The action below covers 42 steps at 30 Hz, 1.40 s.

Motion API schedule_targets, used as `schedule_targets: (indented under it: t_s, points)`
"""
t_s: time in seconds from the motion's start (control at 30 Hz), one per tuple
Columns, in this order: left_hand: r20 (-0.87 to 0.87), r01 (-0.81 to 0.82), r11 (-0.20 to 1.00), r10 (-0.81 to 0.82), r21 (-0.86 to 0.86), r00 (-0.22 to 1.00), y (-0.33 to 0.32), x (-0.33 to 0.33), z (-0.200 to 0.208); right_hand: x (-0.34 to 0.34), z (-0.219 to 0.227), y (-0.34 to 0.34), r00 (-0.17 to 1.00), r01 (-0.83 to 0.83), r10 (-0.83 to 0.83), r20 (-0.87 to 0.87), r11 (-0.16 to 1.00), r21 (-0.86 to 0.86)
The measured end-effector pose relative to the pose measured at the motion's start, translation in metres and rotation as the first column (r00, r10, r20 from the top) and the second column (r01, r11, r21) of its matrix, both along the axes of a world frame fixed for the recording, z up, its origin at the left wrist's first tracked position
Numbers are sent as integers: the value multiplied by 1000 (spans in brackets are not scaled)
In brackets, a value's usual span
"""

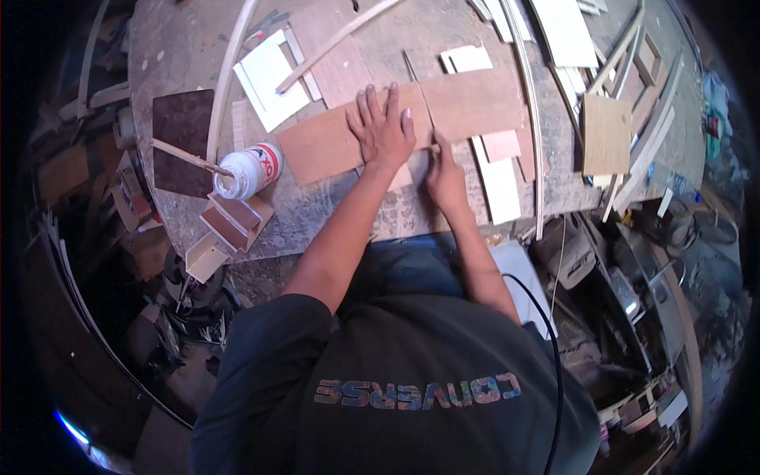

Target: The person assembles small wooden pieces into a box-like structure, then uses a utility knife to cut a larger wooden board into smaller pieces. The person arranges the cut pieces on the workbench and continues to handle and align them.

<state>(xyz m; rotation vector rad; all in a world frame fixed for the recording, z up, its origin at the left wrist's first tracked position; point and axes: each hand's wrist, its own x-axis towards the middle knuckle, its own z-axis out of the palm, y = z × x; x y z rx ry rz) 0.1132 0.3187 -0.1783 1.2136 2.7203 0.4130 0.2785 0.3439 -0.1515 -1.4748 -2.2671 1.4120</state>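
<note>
A long thin brown wooden board [467, 103] lies across the near part of the worktable. My left hand [384, 131] presses flat on its left half, fingers spread. At the board's near edge my right hand [447, 178] is closed, index finger pointing forward. Whatever it grips is mostly hidden; only a dark sliver shows by the fingers. From that fingertip a thin dark line crosses the board to its far edge, and a narrow dark strip [408, 63] sticks out beyond. I cannot tell whether the line is a cut or a tool.
Left of the board stands an open white glue bottle [257, 170] with a stick across its mouth. Small box-like wood pieces [233, 218] sit at the table's left edge. White panels [273, 79], long strips [532, 119] and a tan board [606, 134] lie around.
</note>
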Motion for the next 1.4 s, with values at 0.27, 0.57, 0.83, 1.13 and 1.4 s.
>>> schedule_targets:
  t_s: [0.27,0.57,0.83,1.13,1.4]
  points:
    - [18,-3,1000,3,22,1000,-1,2,3,-7,-7,6,997,6,0,-82,997,76]
    - [10,9,1000,-9,29,1000,-4,3,1,-2,-5,-2,999,1,1,-46,999,52]
    - [-1,4,1000,-4,4,1000,-2,-1,-1,0,-4,1,999,-16,17,-35,1000,22]
    - [9,8,1000,-8,21,1000,1,-2,-4,7,1,-1,1000,-1,1,-8,1000,2]
    - [9,7,1000,-7,27,1000,-1,3,-2,-11,-3,5,996,42,-39,-86,998,43]
